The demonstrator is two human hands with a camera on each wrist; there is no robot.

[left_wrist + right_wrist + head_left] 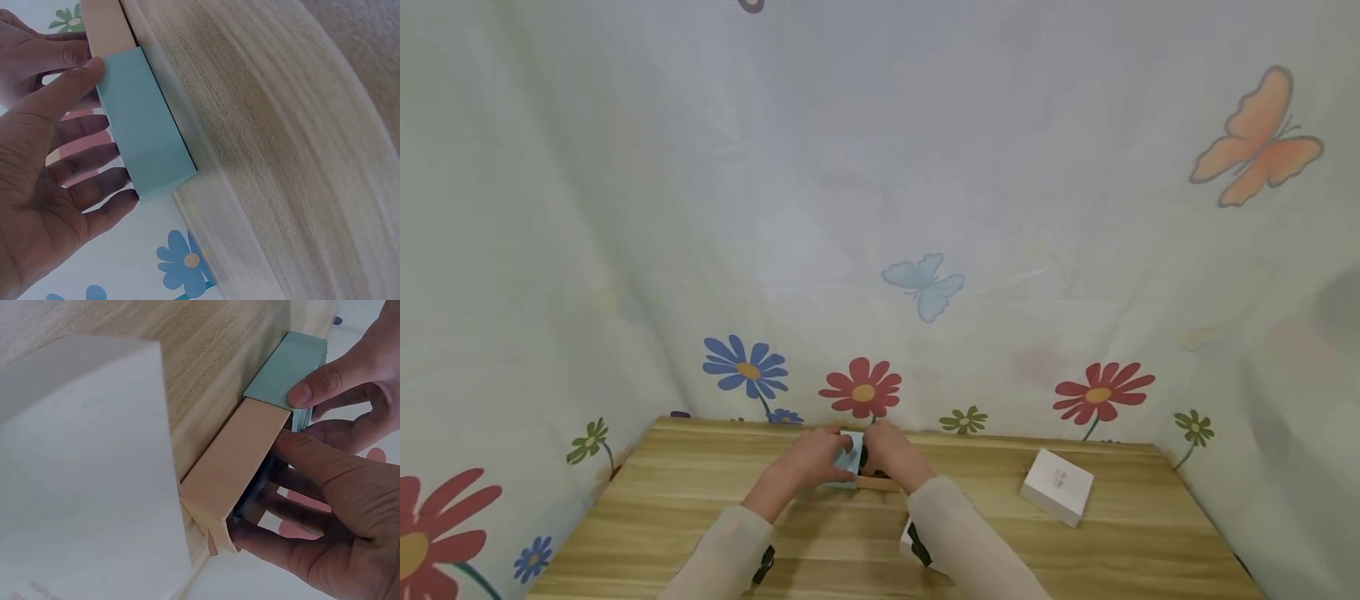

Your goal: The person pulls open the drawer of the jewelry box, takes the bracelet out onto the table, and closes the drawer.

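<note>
A teal box sleeve [144, 125] lies on the table with a tan inner tray [237, 462] drawn out of one end. My left hand [808, 458] grips the sleeve, thumb on the near side and fingers along the open-air upper face. The right hand [887, 454] reaches into the tray, its thumb at the end by the sleeve and its fingers curled around a dark object [255, 487]. Most of that object is hidden by the tray wall and fingers, so its kind does not show. At the tray's outer end a tan flap [212, 542] sticks out.
A white box [1057, 486] with small print sits on the right of the wooden table [1120, 533]. Another white box [81, 469] stands close beneath the right forearm. Behind the table's far edge hangs a flowered curtain [820, 208].
</note>
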